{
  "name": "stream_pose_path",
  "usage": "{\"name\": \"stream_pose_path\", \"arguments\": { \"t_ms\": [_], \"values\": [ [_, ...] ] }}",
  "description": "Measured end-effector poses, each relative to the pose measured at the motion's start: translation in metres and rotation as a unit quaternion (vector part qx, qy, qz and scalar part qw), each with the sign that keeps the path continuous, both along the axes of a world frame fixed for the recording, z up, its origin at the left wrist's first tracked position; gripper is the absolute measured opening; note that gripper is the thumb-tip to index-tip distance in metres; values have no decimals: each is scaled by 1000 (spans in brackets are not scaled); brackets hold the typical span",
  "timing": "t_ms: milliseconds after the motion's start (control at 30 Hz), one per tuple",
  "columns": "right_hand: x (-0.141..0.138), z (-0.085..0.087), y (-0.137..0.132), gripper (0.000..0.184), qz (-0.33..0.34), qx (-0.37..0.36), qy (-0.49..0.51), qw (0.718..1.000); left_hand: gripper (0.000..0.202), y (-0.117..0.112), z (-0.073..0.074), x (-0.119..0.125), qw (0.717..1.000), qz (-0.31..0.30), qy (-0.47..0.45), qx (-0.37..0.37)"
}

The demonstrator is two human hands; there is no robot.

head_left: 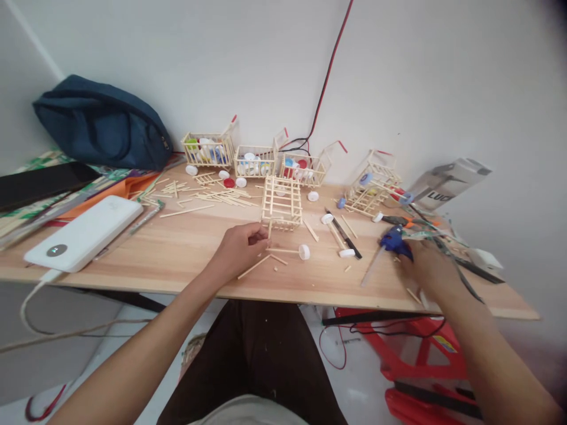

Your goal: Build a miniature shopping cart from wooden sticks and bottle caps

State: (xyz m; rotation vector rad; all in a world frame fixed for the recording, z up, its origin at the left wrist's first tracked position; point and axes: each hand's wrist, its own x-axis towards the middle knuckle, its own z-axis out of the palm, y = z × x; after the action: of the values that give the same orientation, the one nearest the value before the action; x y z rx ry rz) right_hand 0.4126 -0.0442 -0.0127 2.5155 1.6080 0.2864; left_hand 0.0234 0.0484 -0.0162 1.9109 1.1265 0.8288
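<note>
My left hand [241, 248] rests on the wooden table [177, 248], fingers curled in a pinch on a thin wooden stick beside a half-built stick cart frame [282, 203]. More loose sticks and an axle with a white cap wheel [304, 252] lie just right of it. My right hand [427, 268] is blurred and lies on a blue glue gun [394, 241] at the table's right; its fingers seem wrapped round the gun.
Three finished stick carts [254, 159] filled with bottle caps stand along the wall, a fourth [372, 183] lies tipped. A pile of sticks [212, 195], a white power bank [84, 233], a dark blue bag [101, 124], and a red stool [411, 354] under the table.
</note>
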Motion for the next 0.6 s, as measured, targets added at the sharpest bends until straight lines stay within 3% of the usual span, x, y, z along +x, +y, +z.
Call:
{"name": "stream_pose_path", "arguments": {
  "t_ms": [300, 433, 600],
  "values": [
    [6, -5, -7, 47, 17, 61, -19, 998, 11, -1, 1, 1, 1000, 6, 1, -4],
    [5, 6, -18, 48, 4, 113, -24, 993, 13, -1, 1, 0, 1000, 0, -5, 2],
    [1, 28, -38, 28, -73, 215, 34, 973, 11, 0, 1, 1, 1000, 0, -15, -3]
  ]
}}
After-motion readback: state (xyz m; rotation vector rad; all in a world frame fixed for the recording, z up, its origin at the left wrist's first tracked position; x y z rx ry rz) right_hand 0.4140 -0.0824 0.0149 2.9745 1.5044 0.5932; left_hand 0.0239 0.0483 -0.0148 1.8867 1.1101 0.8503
